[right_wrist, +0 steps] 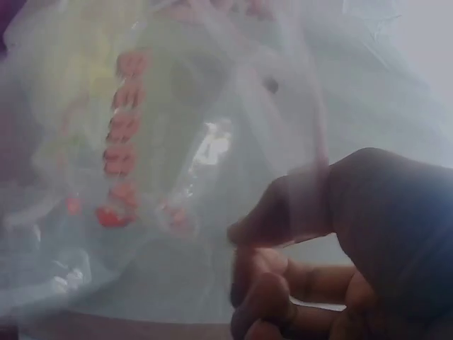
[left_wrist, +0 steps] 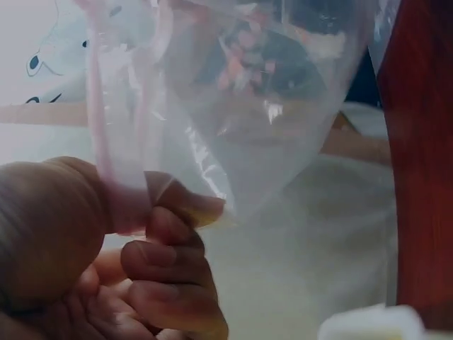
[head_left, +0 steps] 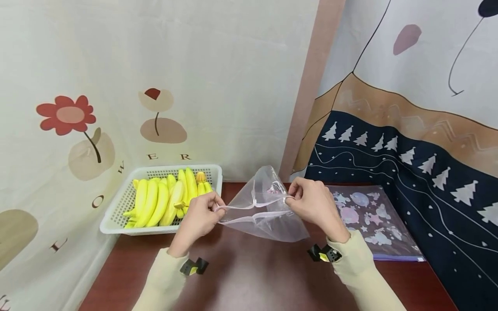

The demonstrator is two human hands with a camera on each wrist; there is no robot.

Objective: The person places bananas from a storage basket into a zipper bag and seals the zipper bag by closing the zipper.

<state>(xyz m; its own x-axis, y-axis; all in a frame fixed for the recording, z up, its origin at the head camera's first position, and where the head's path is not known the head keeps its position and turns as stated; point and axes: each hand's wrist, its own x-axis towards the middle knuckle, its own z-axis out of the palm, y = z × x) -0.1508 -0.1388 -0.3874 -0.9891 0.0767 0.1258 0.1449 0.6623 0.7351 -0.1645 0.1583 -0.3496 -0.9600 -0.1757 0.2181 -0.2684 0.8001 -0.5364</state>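
Transparent bag (head_left: 274, 227) gapes at its mouth; left hand (head_left: 200, 216) pinches one end, right hand (head_left: 314, 202) pinches the other; bananas (head_left: 158, 203) lie in a white basket (head_left: 117, 216).

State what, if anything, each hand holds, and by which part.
The left hand and right hand pinch one bag by opposite ends of its open mouth.

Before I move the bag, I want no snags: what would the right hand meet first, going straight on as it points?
The right hand would first meet the bag it pinches; beyond that, probably the cloth, though depth is unclear.
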